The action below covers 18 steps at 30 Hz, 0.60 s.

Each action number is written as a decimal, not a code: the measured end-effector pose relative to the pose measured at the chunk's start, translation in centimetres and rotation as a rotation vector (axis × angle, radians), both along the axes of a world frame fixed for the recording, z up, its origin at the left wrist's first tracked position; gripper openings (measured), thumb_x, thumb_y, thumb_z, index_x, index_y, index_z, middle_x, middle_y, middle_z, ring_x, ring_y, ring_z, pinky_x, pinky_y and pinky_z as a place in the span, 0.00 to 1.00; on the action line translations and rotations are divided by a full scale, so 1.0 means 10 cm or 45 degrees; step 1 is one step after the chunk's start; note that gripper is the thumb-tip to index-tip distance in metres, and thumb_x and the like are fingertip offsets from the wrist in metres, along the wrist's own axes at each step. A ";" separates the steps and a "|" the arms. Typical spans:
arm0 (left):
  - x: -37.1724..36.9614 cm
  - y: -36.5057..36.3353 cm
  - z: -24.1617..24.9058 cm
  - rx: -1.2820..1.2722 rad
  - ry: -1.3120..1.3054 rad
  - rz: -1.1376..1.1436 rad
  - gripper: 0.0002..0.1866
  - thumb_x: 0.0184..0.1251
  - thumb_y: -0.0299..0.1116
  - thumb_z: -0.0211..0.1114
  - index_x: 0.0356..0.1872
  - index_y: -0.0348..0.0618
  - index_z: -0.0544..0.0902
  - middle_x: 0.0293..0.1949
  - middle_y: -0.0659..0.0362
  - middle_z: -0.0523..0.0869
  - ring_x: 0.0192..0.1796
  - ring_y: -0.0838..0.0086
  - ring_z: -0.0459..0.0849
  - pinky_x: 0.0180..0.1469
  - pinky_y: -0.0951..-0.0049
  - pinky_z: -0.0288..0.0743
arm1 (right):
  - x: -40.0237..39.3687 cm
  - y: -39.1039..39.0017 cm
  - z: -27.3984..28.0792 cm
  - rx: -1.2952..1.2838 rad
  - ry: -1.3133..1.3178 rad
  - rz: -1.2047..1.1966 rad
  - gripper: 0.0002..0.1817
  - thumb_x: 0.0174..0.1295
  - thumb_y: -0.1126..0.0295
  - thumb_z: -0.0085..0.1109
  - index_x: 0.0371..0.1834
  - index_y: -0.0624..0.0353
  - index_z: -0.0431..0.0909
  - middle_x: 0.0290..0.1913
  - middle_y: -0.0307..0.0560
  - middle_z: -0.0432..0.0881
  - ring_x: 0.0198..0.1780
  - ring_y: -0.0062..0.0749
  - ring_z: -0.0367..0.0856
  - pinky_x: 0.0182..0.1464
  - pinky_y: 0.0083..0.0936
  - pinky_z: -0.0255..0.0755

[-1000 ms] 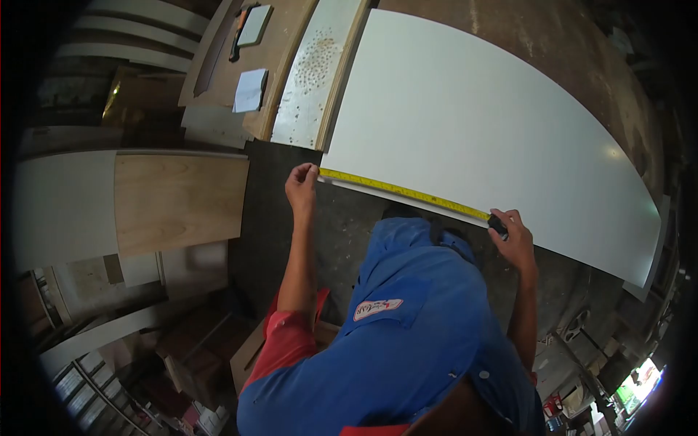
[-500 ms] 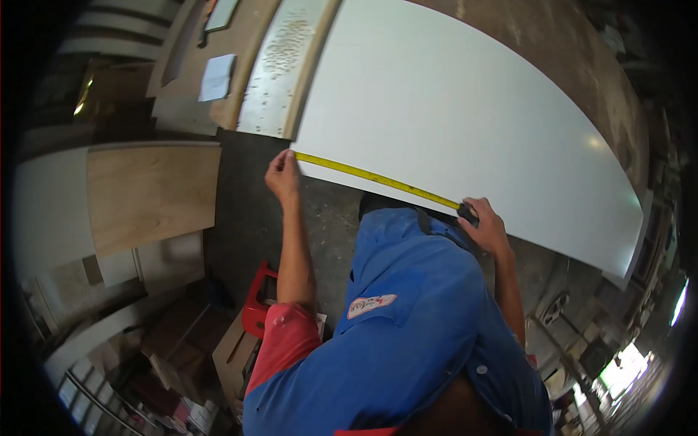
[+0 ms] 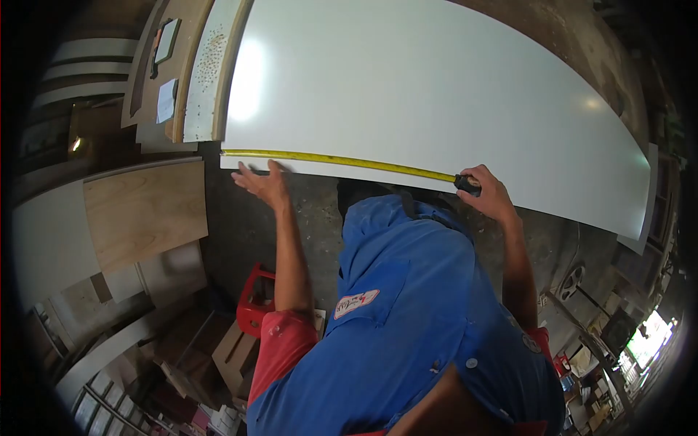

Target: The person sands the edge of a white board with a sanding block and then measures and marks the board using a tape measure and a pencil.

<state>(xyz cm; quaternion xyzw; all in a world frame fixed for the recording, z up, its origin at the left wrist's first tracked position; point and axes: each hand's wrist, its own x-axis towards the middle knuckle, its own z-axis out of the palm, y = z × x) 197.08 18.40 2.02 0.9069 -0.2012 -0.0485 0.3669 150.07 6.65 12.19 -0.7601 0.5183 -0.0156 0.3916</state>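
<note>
A large white board lies in front of me. The yellow blade of a tape measure stretches along its near edge, from the left corner to the black case. My right hand is wrapped round that case near the board's front edge. Just below the blade, my left hand is at the board's near edge with its fingers spread. It is off the tape's end, which rests at the board's left edge.
A strip board with small specks stands left of the white board. Farther left are a white paper and a wooden panel. A red stool stands on the floor by my left arm.
My left hand has let go of the tape's end, opened and moved to just below the blade. My right hand still holds the case. The view has shifted, moving the board leftward.
</note>
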 end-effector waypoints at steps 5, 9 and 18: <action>-1.44 0.02 -0.11 0.048 -0.008 -0.258 0.46 0.66 0.41 0.70 0.81 0.38 0.56 0.82 0.35 0.48 0.84 0.40 0.41 0.81 0.40 0.42 | -0.68 -0.01 -0.11 -0.012 -0.019 -0.020 0.24 0.58 0.56 0.75 0.55 0.53 0.80 0.51 0.42 0.81 0.54 0.40 0.86 0.56 0.35 0.79; -2.62 0.06 0.07 0.062 -0.004 -0.584 0.47 0.65 0.37 0.70 0.82 0.39 0.53 0.83 0.37 0.46 0.84 0.38 0.38 0.81 0.38 0.40 | -1.17 0.03 -0.20 -0.072 -0.088 -0.067 0.24 0.57 0.56 0.75 0.54 0.53 0.81 0.51 0.42 0.81 0.54 0.40 0.85 0.56 0.36 0.79; -3.57 0.25 0.23 0.231 0.071 -1.075 0.51 0.60 0.34 0.70 0.82 0.39 0.52 0.83 0.36 0.43 0.83 0.32 0.38 0.77 0.27 0.43 | -1.77 0.00 -0.19 -0.037 -0.117 -0.131 0.25 0.57 0.57 0.76 0.55 0.54 0.82 0.50 0.42 0.81 0.54 0.38 0.84 0.56 0.35 0.79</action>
